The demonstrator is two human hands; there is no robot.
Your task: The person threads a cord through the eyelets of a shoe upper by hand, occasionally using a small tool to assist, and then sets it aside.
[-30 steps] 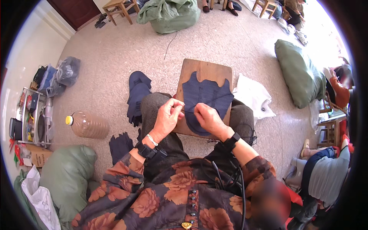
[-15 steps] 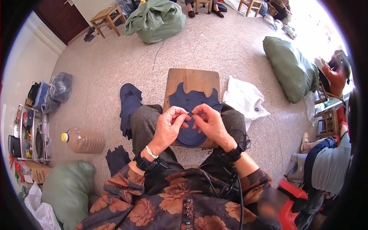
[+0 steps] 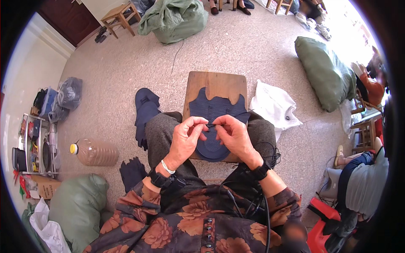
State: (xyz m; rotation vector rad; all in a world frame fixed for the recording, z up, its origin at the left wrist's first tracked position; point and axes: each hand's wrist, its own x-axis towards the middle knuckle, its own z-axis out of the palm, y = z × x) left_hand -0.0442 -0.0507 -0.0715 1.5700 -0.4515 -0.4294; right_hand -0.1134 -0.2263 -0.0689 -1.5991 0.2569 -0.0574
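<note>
A dark navy knitted fabric piece (image 3: 214, 145) with a scalloped far edge and a rounded near end lies flat on the wooden stool (image 3: 198, 82) between my knees. Over its middle, both hands meet in a pinch. Thumb and forefinger of my left hand (image 3: 187, 135) are pressed together, and my right hand (image 3: 233, 135) pinches just beside them. A small dark bit shows between the fingertips, too small to name. More navy fabric pieces (image 3: 145, 111) lie on the floor left of my left knee, with another navy piece (image 3: 132, 172) nearer to me.
Right of the stool lies a white cloth bag (image 3: 274, 105). A large plastic bottle (image 3: 96, 152) with a yellow cap lies at left. Stuffed green sacks (image 3: 325, 74) rest at right, far and near left. Black cables (image 3: 265, 211) hang by my right arm. Other people sit at the right and far side.
The whole view has shifted slightly, so the stool and floor things appear a little farther right and up. My fingertips have moved slightly apart, both hands still pinching over the fabric.
</note>
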